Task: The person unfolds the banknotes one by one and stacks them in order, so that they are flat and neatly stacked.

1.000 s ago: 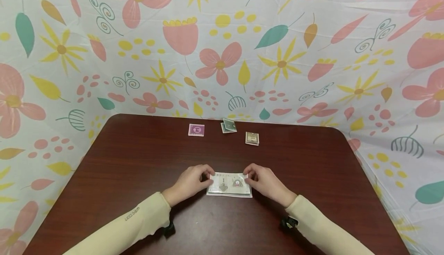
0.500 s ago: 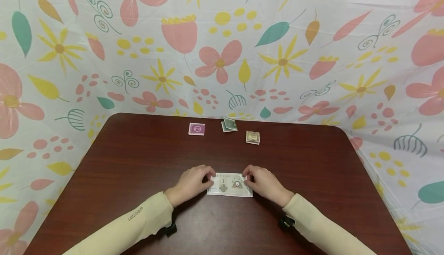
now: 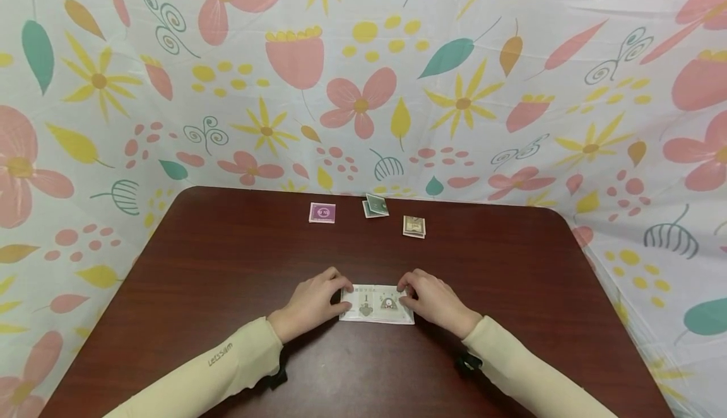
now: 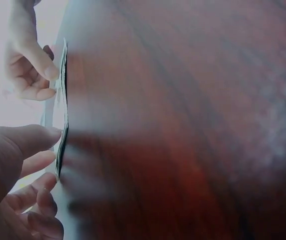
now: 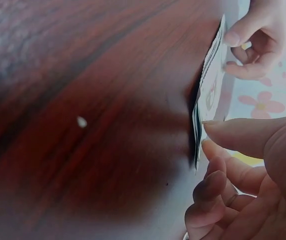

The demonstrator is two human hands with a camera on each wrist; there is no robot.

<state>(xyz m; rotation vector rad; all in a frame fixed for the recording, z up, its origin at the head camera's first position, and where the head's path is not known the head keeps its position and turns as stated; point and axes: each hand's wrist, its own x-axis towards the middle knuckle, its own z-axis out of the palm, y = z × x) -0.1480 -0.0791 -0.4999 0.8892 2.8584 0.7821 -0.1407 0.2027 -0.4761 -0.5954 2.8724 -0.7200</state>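
A small stack of printed paper notes (image 3: pixel 375 307), pale with a numeral 1 and a cartoon figure, lies low at the table's middle. My left hand (image 3: pixel 312 301) holds its left end between thumb and fingertips. At the other end my right hand (image 3: pixel 437 302) holds it the same way. In the left wrist view the thumb (image 4: pixel 45 134) rests on the upper face, and the layered edge (image 4: pixel 66 100) shows a slight bow. Dark green shows along the edge of the stack (image 5: pixel 197 120) in the right wrist view.
Toward the far side of the dark wooden table (image 3: pixel 227 260) sit a purple folded note (image 3: pixel 322 213), a green one (image 3: pixel 376 206) standing partly unfolded, and a brown one (image 3: pixel 414 226). A flowered cloth (image 3: pixel 363 58) hangs behind the table.
The top layer has come down level over the green-edged layer beneath, which showed along the front a second ago. Both hands stay at the two ends with small finger shifts.
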